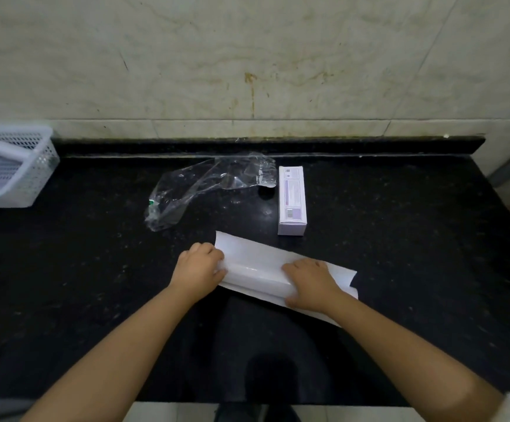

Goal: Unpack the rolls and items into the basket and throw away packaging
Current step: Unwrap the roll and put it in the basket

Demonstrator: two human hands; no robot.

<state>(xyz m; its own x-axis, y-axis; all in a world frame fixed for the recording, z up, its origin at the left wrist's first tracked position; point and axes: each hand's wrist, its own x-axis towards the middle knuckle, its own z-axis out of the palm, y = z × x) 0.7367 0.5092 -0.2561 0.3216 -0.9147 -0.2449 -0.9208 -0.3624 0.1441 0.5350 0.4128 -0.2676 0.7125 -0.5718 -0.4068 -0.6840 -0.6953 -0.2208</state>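
- While both hands press a partly curled white roll (pixel 256 269) on the black bench (pixel 64 269), the left hand (pixel 200 266) has its grip closed on the roll's left end.
- Right hand (pixel 308 281) clasps the other end.
- Behind lie a white-and-purple box (pixel 291 201) and clear plastic wrap (pixel 205 184).
- White mesh basket (pixel 19 166) sits far left.

Tabletop (pixel 80 269): black speckled stone, polished. White sheet (pixel 256 266): glossy, smooth. Wrapper (pixel 205 184): clear crinkled plastic. Box (pixel 291 199): matt cardboard. Basket (pixel 34 166): white perforated plastic.
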